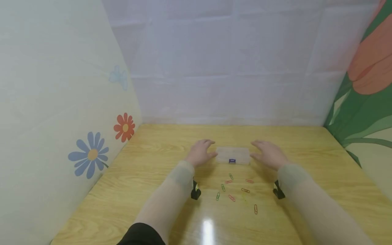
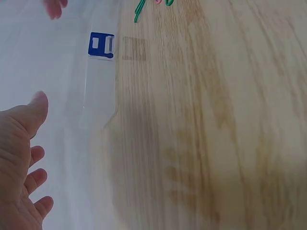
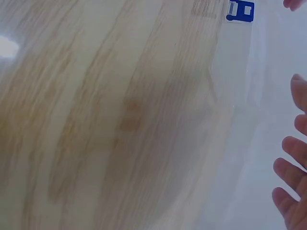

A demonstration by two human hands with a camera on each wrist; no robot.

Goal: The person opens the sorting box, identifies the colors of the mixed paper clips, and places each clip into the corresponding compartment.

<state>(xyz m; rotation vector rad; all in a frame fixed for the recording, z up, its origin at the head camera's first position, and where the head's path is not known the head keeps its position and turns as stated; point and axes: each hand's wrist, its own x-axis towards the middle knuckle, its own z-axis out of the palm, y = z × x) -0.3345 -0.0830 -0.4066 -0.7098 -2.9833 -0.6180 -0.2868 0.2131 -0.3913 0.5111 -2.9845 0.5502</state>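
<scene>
On the worktop (image 1: 101,204), coloured paper clips (image 1: 231,197) lie scattered near me. Farther off, my left hand (image 1: 199,153) and right hand (image 1: 270,155) are apart, fingers relaxed, at either end of a translucent box (image 1: 233,152) with a blue latch (image 1: 232,161).

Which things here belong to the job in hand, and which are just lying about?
Likely the job:
clear box with blue latch, between left hand and right hand
paper clips in front of it, probably

Just around:
blue flower print, red flower print
black wrist gear
</scene>
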